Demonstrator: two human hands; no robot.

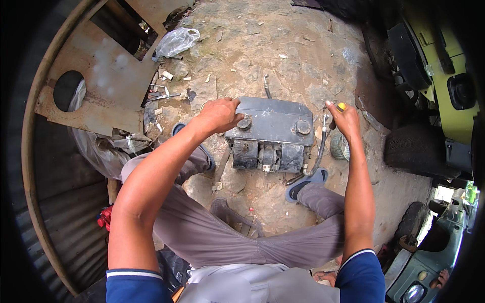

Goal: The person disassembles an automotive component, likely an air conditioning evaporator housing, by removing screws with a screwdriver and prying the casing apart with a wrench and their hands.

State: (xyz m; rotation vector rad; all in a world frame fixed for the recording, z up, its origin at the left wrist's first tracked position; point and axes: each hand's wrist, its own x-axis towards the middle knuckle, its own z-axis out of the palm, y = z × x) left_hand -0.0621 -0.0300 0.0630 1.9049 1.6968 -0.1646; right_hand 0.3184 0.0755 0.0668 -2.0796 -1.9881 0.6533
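A dark grey, box-shaped blower unit [278,118] lies on the stony ground between my feet. It has two round caps on top and black rounded housings along its near side. My left hand [220,115] grips the unit's left end, fingers curled at its corner beside the left cap [244,122]. Off the right end, my right hand [345,118] is closed around what looks like a screwdriver [341,106]; its yellow handle end sticks out, and most of it is hidden. Near that hand, a black hose [322,146] with a metal fitting stands beside the unit.
A rusty metal panel [103,76] with a round hole leans at the left, with loose tools [164,96] beside it. Clear plastic bags [177,41] lie nearby. A jar [339,147] stands right of the hose. Vehicles with a tyre [417,151] line the right side.
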